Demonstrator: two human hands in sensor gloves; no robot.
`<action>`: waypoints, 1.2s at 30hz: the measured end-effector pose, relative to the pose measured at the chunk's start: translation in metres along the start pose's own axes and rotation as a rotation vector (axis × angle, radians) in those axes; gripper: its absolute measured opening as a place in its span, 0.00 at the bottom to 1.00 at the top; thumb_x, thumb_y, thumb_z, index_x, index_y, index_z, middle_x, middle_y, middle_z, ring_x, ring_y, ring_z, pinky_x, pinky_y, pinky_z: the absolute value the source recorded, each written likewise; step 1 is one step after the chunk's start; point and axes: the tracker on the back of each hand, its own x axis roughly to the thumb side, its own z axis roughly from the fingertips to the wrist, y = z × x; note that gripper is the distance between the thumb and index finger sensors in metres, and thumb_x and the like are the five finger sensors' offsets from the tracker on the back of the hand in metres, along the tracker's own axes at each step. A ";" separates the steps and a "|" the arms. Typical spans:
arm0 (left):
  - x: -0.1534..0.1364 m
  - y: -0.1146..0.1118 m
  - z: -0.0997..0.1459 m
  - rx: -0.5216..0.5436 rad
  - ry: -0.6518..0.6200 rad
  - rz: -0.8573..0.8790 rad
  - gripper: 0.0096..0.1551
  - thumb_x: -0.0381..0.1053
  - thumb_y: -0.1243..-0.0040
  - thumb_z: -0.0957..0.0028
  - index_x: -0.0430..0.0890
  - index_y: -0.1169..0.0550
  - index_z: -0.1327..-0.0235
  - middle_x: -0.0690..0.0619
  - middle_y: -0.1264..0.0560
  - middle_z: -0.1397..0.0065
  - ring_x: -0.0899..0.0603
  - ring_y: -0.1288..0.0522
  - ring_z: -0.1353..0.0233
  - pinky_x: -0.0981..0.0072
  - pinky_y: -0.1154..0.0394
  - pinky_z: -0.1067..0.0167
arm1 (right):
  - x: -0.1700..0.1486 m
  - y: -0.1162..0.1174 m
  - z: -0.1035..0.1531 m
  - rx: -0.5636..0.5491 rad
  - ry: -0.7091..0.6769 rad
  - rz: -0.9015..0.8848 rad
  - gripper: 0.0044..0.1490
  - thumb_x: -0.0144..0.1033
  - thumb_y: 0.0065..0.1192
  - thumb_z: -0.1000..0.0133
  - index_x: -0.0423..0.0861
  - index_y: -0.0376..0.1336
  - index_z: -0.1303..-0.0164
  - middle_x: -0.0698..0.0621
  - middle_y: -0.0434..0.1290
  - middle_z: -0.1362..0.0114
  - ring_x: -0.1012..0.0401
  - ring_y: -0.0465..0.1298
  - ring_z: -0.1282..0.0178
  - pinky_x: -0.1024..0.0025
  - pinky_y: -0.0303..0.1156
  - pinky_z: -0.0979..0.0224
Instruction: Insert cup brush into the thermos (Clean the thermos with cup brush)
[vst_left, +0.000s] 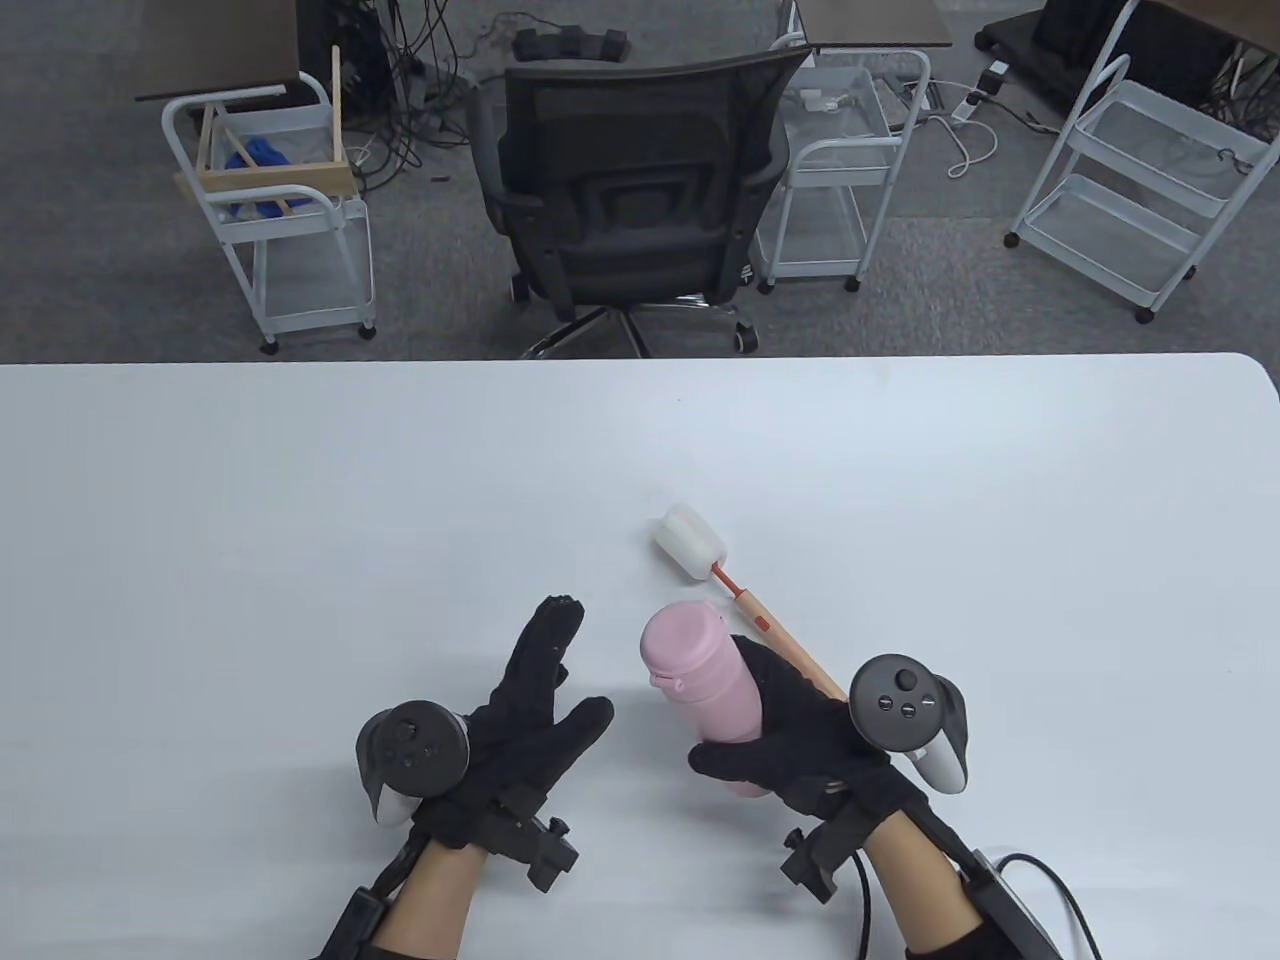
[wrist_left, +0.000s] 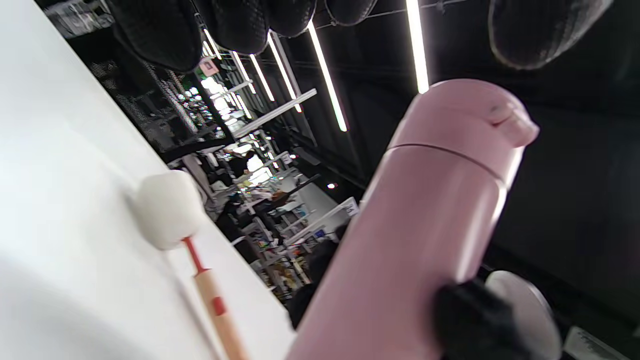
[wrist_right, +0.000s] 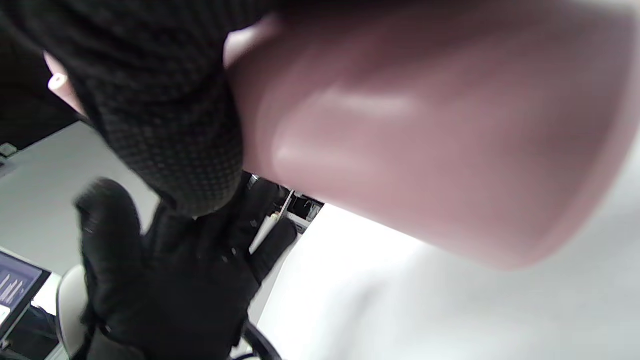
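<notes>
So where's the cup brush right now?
The cup brush lies on the table, right of centre in the table view, just behind the pink thermos that the right hand grips.

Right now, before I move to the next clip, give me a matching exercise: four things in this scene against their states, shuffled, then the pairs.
Things:
1. thermos
2. cup brush
3. left hand
4. right hand

States:
A. lying on the table behind the thermos
B. open, holding nothing
C. pink, lid still closed, held
D. gripping the thermos body

Pairs: 1-C, 2-A, 3-B, 4-D
</notes>
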 end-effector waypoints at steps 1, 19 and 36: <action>0.002 0.001 0.000 -0.003 -0.021 0.014 0.58 0.74 0.46 0.37 0.42 0.53 0.10 0.34 0.53 0.08 0.25 0.47 0.12 0.26 0.37 0.27 | 0.001 0.002 0.000 0.009 -0.003 0.005 0.64 0.59 0.76 0.55 0.42 0.46 0.20 0.38 0.53 0.17 0.36 0.60 0.22 0.38 0.61 0.25; 0.007 -0.008 -0.002 -0.206 -0.130 0.054 0.50 0.73 0.37 0.38 0.63 0.49 0.12 0.45 0.45 0.07 0.32 0.36 0.12 0.30 0.32 0.27 | 0.014 0.033 0.000 0.168 -0.038 0.126 0.61 0.63 0.75 0.54 0.45 0.50 0.19 0.39 0.57 0.18 0.38 0.63 0.24 0.40 0.64 0.26; 0.007 -0.014 0.002 0.035 0.159 -0.138 0.44 0.71 0.44 0.36 0.48 0.38 0.15 0.36 0.32 0.19 0.38 0.22 0.33 0.34 0.28 0.34 | 0.026 0.045 0.008 -0.091 -0.025 0.385 0.62 0.74 0.74 0.61 0.47 0.58 0.24 0.41 0.68 0.27 0.44 0.74 0.35 0.47 0.73 0.32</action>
